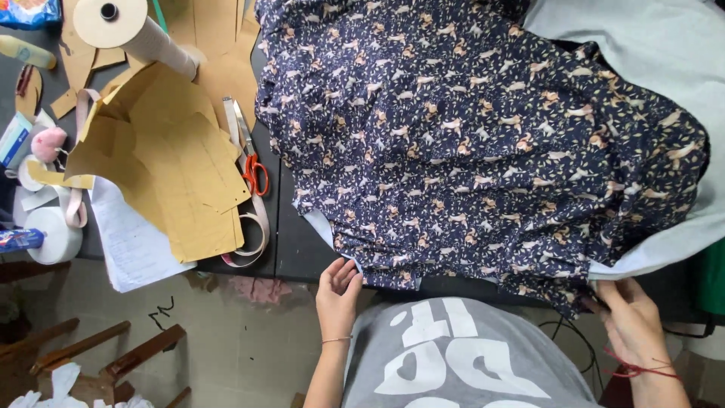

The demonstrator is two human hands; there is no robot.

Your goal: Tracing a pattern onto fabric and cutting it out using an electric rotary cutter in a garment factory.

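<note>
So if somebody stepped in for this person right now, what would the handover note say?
Left hand: pinching the near left edge of the navy floral fabric.
Right hand: gripping the same fabric's near right edge.
Fabric lies bunched over a pale blue cloth on the dark table.
Red-handled scissors, kraft paper pattern pieces and a measuring tape sit to the left, untouched.
Done: fabric on the table. Left: it is still wrinkled, not flat.

My dark worktable (291, 249) fills the upper frame. Below it lies pale tiled floor (249, 347). Wooden furniture (113, 355) sits lower left.
</note>
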